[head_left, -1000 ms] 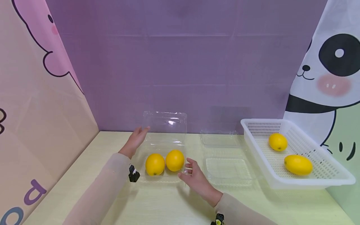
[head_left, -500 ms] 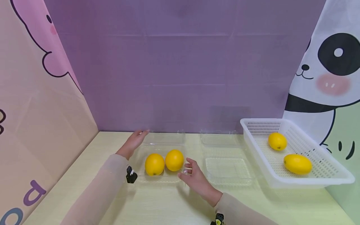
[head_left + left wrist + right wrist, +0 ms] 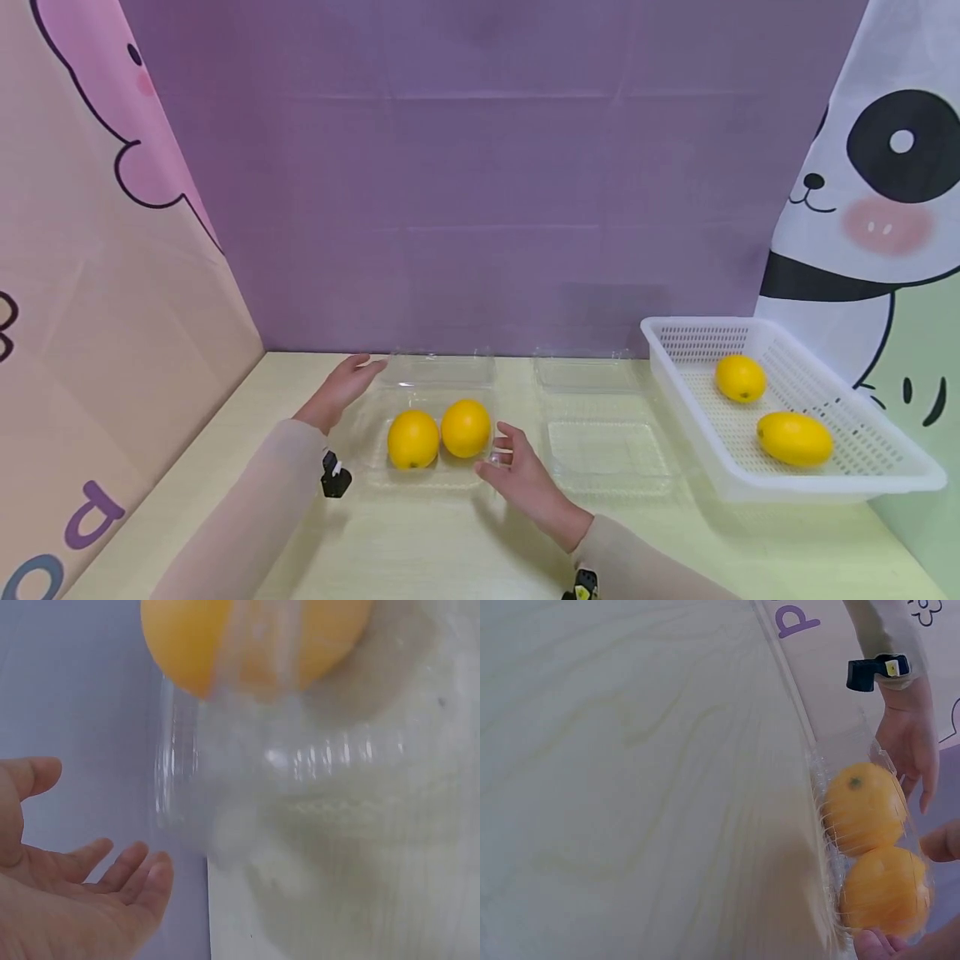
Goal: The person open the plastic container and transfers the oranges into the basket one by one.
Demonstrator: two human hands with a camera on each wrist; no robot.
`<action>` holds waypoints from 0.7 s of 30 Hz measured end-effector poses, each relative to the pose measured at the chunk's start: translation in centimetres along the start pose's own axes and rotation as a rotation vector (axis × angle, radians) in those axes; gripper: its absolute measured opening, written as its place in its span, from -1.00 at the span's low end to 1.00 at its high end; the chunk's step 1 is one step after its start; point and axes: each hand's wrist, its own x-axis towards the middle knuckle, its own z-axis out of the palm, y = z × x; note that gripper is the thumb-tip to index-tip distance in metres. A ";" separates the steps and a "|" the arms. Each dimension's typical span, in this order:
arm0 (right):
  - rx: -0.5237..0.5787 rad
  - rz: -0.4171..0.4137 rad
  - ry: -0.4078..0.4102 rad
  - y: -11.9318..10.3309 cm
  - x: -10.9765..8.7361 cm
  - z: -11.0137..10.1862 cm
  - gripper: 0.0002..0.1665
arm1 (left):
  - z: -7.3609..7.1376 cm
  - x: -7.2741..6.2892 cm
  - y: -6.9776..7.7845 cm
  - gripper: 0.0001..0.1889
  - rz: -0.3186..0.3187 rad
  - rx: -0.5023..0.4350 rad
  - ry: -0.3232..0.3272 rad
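Observation:
Two oranges (image 3: 413, 439) sit side by side in the base of a clear plastic clamshell container (image 3: 427, 478). Its lid (image 3: 438, 370) is folded back, lying flat behind the base. Just left of this lid is my left hand (image 3: 341, 390), fingers extended and holding nothing. In the left wrist view, that hand (image 3: 82, 889) appears apart from the blurred clear plastic. My right hand (image 3: 525, 477) grips the container's right side, its curved fingers and thumb at the wall. From the right wrist view, a thumb and fingers (image 3: 871, 945) border the nearer orange (image 3: 886, 891).
A second clear clamshell container (image 3: 607, 450) lies open to the right, holding nothing visible. Beyond it, a white perforated basket (image 3: 832, 483) holds two more yellow-orange fruits (image 3: 795, 439). A purple backdrop (image 3: 480, 183) rises along the table's back edge, with printed panels at both sides.
The lid of the container with the oranges stood upright one second ago and now lies flat. My left hand has drawn back leftward and slightly down. My right hand has stayed in place.

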 end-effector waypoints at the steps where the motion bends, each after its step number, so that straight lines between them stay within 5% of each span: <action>1: -0.002 0.003 0.000 0.0 0.0 0.0 -0.08 | -0.1 -0.1 -0.2 -0.14 -0.002 0.005 -0.003; 13: 0.002 0.008 -0.004 0.2 0.1 -0.1 -0.07 | -0.8 -0.6 -1.7 -0.22 0.027 -0.009 -0.043; 21: 0.002 0.004 -0.006 0.2 0.0 -0.1 -0.07 | -0.7 -1.2 -2.3 -0.30 -0.011 0.028 -0.043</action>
